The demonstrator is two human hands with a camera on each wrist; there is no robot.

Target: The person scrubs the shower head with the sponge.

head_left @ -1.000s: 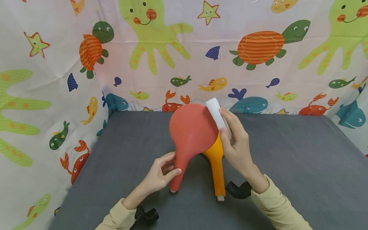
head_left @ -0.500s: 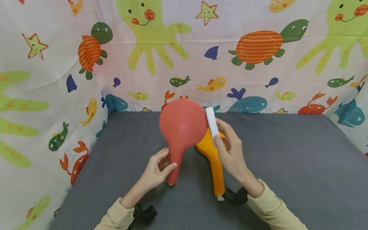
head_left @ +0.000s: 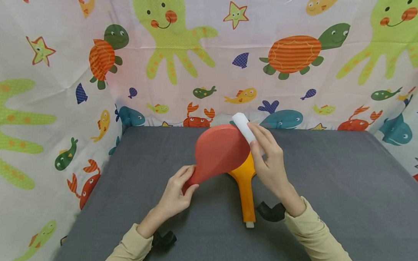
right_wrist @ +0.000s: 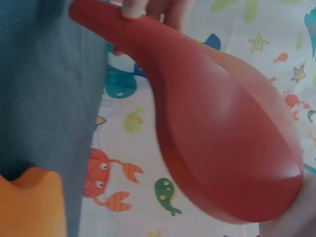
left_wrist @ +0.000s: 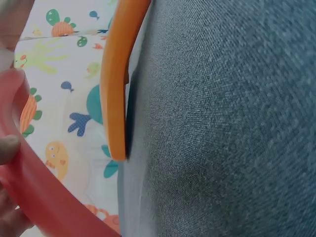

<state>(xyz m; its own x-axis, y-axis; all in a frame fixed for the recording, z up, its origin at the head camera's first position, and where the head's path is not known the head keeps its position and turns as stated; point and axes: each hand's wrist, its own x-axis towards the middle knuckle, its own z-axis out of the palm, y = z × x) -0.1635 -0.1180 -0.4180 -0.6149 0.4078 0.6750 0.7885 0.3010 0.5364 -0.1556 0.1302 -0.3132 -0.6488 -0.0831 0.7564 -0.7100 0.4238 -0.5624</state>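
My left hand (head_left: 176, 193) grips the handle of a red paddle (head_left: 221, 149), thumb on the near side. The paddle is raised and tilted, its round face leaning right. At its upper right edge my right hand (head_left: 272, 166) holds a white sponge-like block (head_left: 244, 127) between thumb and fingers, and the block touches the rim. An orange paddle (head_left: 246, 190) lies on the table behind, its head partly hidden by the red paddle and right hand. The right wrist view shows the red paddle (right_wrist: 222, 133) large, with the left hand's fingers (right_wrist: 133, 7) at its handle.
A dark grey cloth (head_left: 335, 187) covers the table. Behind and at the sides hangs a white curtain (head_left: 206, 61) printed with sea animals. Black wrist mounts (head_left: 271, 212) sit under both wrists.
The red paddle rose and shifted left, then came down rightward and tipped, its face now seen more from an angle. The right hand and white block moved left, then back up right along its edge.
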